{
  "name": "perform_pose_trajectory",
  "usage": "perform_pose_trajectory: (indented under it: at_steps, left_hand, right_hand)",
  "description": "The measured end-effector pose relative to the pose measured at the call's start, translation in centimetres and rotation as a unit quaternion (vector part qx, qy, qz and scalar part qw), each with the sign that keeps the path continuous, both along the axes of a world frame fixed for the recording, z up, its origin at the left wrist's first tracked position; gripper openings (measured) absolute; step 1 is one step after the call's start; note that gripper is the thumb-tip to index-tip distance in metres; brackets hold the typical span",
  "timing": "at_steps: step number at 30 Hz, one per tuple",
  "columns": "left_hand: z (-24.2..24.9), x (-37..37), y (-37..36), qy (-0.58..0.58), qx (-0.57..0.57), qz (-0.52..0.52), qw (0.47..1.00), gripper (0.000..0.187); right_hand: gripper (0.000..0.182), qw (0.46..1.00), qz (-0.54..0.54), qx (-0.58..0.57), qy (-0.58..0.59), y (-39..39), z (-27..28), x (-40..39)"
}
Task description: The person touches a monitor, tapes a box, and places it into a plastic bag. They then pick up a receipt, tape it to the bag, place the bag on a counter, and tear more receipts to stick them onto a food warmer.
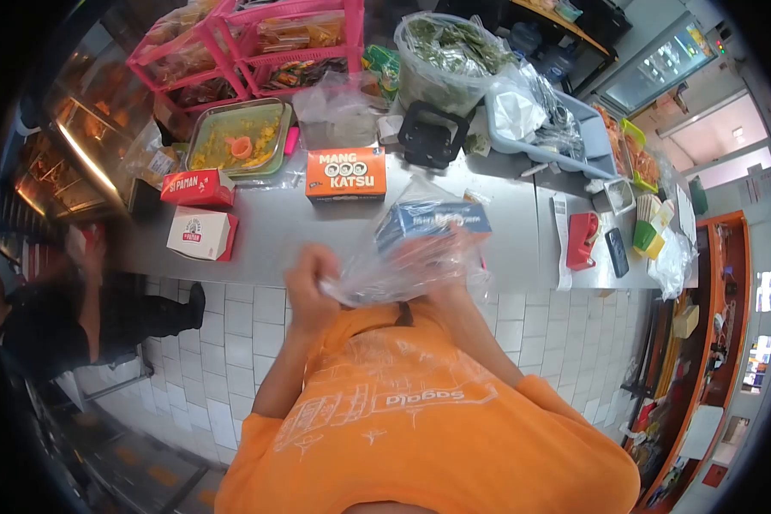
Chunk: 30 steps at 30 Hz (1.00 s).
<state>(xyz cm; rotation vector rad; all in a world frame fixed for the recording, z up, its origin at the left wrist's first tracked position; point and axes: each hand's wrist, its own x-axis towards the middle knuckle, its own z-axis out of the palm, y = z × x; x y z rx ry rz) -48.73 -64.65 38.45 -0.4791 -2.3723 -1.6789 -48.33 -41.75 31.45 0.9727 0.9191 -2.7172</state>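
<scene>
A clear plastic bag [385,272] stretches between my two hands above the counter's front edge. My left hand [311,278] is closed on one side of the bag. My right hand [452,261], partly behind the film, is closed on the other side. Just beyond the bag lies a blue box [420,224], partly covered by the plastic. An orange box marked "MANG KATSU" [345,176] sits to its left. Farther left are a red box [197,188] and a white and red box [201,233].
Behind stand a food tray [238,137], pink racks [300,38], a leaf-filled tub [445,64] and a blue basket [552,128]. At right lie a red tape dispenser [582,242] and a phone [616,252]. Another person [51,330] is at far left.
</scene>
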Motion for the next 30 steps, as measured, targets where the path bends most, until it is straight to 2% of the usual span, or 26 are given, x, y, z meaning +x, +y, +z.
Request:
perform_pose_trajectory:
  at_steps: [1,2,3,4,5,6,7,8,9,11,12,13,14,15,17,21,22,23,24,26,27,28,29,30]
  left_hand:
    - [-0.2,1.5,-0.5,-0.02,-0.078,-0.092,0.992,0.012]
    - [-0.1,1.5,-0.6,-0.018,-0.078,-0.097,0.992,0.012]
    - [0.3,1.1,-0.9,-0.121,-0.047,-0.189,0.973,0.027]
    - [0.8,0.6,-1.4,-0.223,-0.017,-0.277,0.934,0.041]
    - [1.4,0.2,-2.7,-0.225,-0.017,-0.278,0.934,0.041]
    - [2.2,-0.7,-4.5,-0.293,-0.089,-0.304,0.902,0.054]
    - [2.6,-1.6,-5.3,-0.356,-0.16,-0.327,0.861,0.067]
    - [2.6,-1.6,-4.1,-0.249,-0.087,-0.325,0.908,0.07]
    - [1.2,-1.2,-2.1,-0.251,-0.084,-0.323,0.909,0.07]
    - [-2.5,-0.9,1.8,-0.185,-0.055,-0.15,0.97,0.046]
    - [-2.5,-1.3,2.7,-0.181,-0.057,-0.151,0.97,0.046]
    - [-2.5,-1.8,3.6,-0.188,-0.051,-0.132,0.972,0.031]
    - [-2.4,-2.1,4.2,-0.195,-0.044,-0.114,0.973,0.029]
    - [-2.2,-2.2,4.2,-0.193,-0.046,-0.122,0.973,0.029]
    - [-1.7,-1.4,3.5,-0.258,0.03,-0.126,0.957,0.035]
    - [-1.4,-0.3,3.3,-0.278,-0.017,-0.103,0.955,0.035]
    - [-1.1,0.1,3.2,-0.26,-0.073,-0.136,0.953,0.035]
    - [-0.8,0.6,3.3,-0.242,-0.127,-0.168,0.947,0.034]
    - [-0.6,1.2,3.5,-0.244,-0.125,-0.166,0.947,0.034]
    - [-0.4,2.6,3.8,-0.278,-0.096,-0.213,0.932,0.027]
    - [-1.6,3.7,4.5,-0.28,-0.095,-0.21,0.932,0.027]
    - [-3.8,5.1,5.4,-0.231,-0.071,-0.183,0.953,0.022]
    - [-4.4,5.7,6.0,-0.178,-0.047,-0.154,0.971,0.017]
    - [-4.9,5.3,6.0,-0.179,-0.045,-0.15,0.971,0.017]
  right_hand:
    - [0.042,0.996,-0.084,-0.037,0.004,0.1,-1.5,-0.2]
    - [0.042,0.983,-0.167,-0.071,0.014,0.3,-1.7,-0.9]
    - [0.042,0.982,-0.172,-0.073,0.019,0.8,-1.7,-1.6]
    - [0.042,0.991,-0.118,0.027,-0.051,1.2,-0.3,-2.1]
    - [0.042,0.982,-0.059,0.128,-0.124,1.3,1.6,-1.9]
    - [0.034,0.97,-0.078,0.218,-0.073,-0.6,5.2,-1.1]
    - [0.034,0.97,-0.08,0.219,-0.073,-0.3,5.8,-1.0]
    - [0.036,0.972,-0.024,0.232,-0.011,0.2,6.2,-0.6]
    - [0.038,0.968,0.034,0.244,0.053,0.6,6.5,-0.4]
    - [0.038,0.967,0.032,0.243,0.07,-0.4,7.3,-0.9]
    - [0.038,0.966,0.026,0.241,0.086,-0.8,7.6,-1.3]
    - [0.038,0.971,0.016,0.219,0.093,-0.8,7.1,-1.5]
    - [0.039,0.979,-0.002,0.18,0.101,-0.6,6.2,-1.8]
    - [0.04,0.985,-0.024,0.131,0.108,-0.1,4.9,-2.1]
    - [0.043,0.99,-0.066,0.039,0.117,1.0,2.5,-2.5]
    - [0.05,0.984,-0.103,-0.046,0.139,1.5,-0.1,-2.3]
    - [0.05,0.984,-0.102,-0.046,0.139,1.1,0.4,-2.2]
    - [0.051,0.983,-0.125,0.014,0.136,0.7,1.1,-2.0]
    - [0.053,0.977,-0.147,0.074,0.132,0.5,1.6,-1.9]
    - [0.053,0.975,-0.161,0.094,0.119,1.1,0.8,-2.2]
    - [0.054,0.971,-0.18,0.113,0.106,1.2,0.4,-2.4]
    - [0.054,0.972,-0.178,0.113,0.102,0.9,0.6,-2.3]
    - [0.051,0.98,-0.173,0.008,0.096,0.5,1.1,-2.4]
    - [0.05,0.977,-0.165,-0.097,0.09,0.4,1.3,-2.7]
